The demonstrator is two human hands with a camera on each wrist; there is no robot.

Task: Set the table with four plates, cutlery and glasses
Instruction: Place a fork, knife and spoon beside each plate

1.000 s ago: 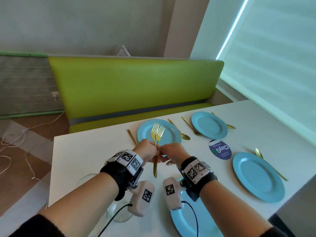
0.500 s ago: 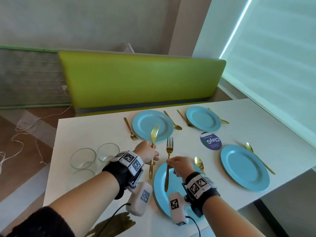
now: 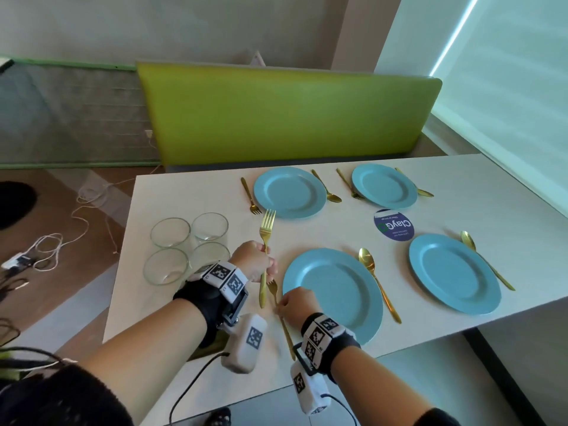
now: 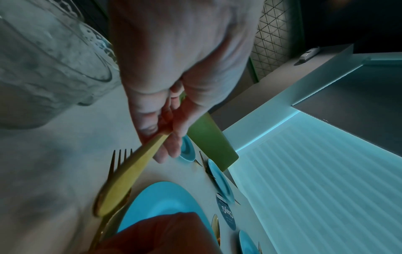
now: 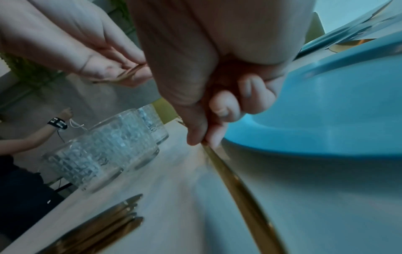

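Several blue plates lie on the white table (image 3: 190,302). My right hand (image 3: 281,304) pinches a gold fork (image 3: 284,327) by its neck, low against the table just left of the near plate (image 3: 332,290), tines pointing away. In the right wrist view, the thumb and fingers (image 5: 196,135) pinch this fork's handle (image 5: 230,173) beside the plate's rim (image 5: 315,120). My left hand (image 3: 266,259) grips a second gold fork (image 3: 266,229), tines up and off the table. The left wrist view shows its handle (image 4: 128,173) above the first fork's tines (image 4: 121,154).
Several empty glasses (image 3: 187,244) stand grouped at the table's left. A gold spoon (image 3: 373,275) lies right of the near plate. The far plates have cutlery beside them. A round blue sticker (image 3: 394,225) sits mid-table. More gold cutlery (image 5: 97,228) lies near the front edge.
My right hand has brought its fork down from over the near plate to the table at the plate's left side. The left hand still holds its fork up, almost where it was.
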